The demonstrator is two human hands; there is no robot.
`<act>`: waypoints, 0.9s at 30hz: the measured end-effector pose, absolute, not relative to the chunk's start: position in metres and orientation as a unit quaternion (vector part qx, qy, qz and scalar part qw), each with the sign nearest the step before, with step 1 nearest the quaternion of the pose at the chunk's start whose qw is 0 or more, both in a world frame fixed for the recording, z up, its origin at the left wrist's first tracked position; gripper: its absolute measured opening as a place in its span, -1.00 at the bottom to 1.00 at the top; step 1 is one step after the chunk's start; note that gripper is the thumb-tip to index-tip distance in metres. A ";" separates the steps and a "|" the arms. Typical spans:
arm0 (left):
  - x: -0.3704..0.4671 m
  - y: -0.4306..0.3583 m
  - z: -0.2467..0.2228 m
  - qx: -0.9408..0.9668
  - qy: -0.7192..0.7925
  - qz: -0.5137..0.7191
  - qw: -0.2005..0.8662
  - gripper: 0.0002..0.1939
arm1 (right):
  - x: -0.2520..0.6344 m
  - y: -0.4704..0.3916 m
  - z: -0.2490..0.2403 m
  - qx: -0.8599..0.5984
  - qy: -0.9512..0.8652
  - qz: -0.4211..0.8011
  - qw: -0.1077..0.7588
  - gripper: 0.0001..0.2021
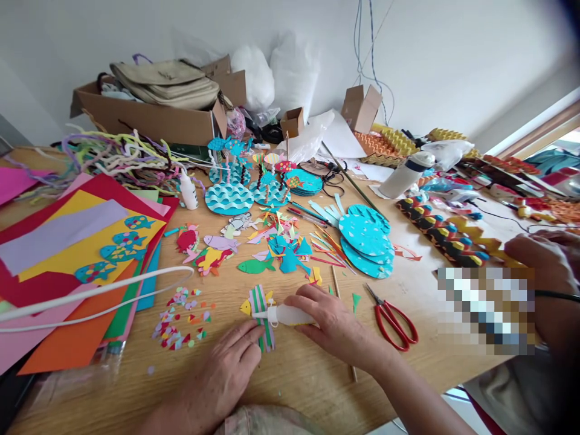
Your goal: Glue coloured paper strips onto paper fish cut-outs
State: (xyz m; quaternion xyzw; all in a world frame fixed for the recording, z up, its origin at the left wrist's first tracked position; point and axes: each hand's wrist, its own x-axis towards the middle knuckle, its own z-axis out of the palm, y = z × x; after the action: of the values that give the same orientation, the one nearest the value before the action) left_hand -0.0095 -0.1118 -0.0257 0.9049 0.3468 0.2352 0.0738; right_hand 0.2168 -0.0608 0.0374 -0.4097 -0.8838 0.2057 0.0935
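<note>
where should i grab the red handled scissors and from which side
Probably by the red handles of the scissors, coming from the right. They lie on the table with pointed blades aimed away and leftward, leaving the spread handles at the near end. The right forearm is close on the near side, so this should avoid it.

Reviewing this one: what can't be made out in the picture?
All in the head view:
Yellow paper fish: middle covered by striped paper strips.
Striped paper strips: partly hidden under the left hand.
Squeeze bottle: rear end hidden by the right hand.
Near the co-worker's hand: whatever the pixelated patch covers.
Cardboard box: most contents hidden beneath the beige bag.
</note>
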 end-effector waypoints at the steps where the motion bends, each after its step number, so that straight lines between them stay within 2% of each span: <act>1: -0.010 -0.112 -0.025 0.905 0.346 0.236 0.071 -0.68 | 0.217 -0.060 0.037 -0.407 -0.886 0.199 0.102 -0.71; 7: -0.009 -0.112 -0.025 0.904 0.348 0.239 0.065 -0.67 | 0.217 -0.061 0.036 -0.444 -0.841 0.266 0.160 -0.70; 15: -0.009 -0.113 -0.026 0.903 0.353 0.235 0.072 -0.69 | 0.217 -0.062 0.030 -0.479 -0.822 0.285 0.119 -0.77; 20: -0.009 -0.113 -0.027 0.905 0.352 0.229 0.060 -0.69 | 0.217 -0.064 0.025 -0.442 -0.857 0.231 0.128 -0.69; 27: -0.009 -0.113 -0.029 0.905 0.349 0.239 0.037 -0.64 | 0.215 -0.073 0.020 -0.394 -0.910 0.043 0.121 -0.79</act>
State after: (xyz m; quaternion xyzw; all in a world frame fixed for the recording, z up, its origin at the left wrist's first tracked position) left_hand -0.0086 -0.1127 -0.0288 0.9053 0.3491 0.2389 0.0371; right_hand 0.2154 -0.0728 0.0199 -0.3938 -0.9101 0.0430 0.1215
